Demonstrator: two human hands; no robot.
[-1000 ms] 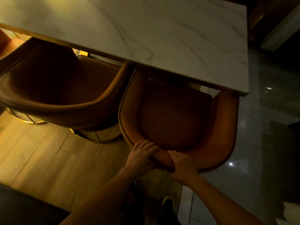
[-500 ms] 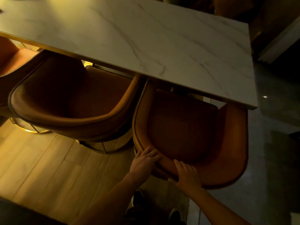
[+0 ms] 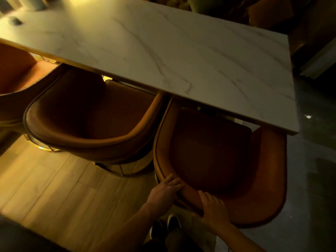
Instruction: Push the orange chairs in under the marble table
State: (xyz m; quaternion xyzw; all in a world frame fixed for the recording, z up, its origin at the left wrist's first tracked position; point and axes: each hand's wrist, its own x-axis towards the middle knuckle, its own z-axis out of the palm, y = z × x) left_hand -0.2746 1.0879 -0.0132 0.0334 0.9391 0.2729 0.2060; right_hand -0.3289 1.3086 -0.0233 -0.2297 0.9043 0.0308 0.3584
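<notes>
Left hand (image 3: pixel 164 192) and right hand (image 3: pixel 214 210) both grasping back rim of right chair (image 3: pixel 254 179); seat partly under marble bench (image 3: pixel 163 51); second chair (image 3: pixel 87 117) just beside.

I see a white marble surface (image 3: pixel 181 57) with thin grey veins, edged in gold. The chairs (image 3: pixel 214 160) are burnt orange with dark piping. The floor (image 3: pixel 54 188) is pale wood planks, turning to dark glossy tile (image 3: pixel 312 160).

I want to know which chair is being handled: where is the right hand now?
In the head view, the right hand rests low, right of centre, on the back rim of the right-hand orange chair, beside the left hand.
</notes>
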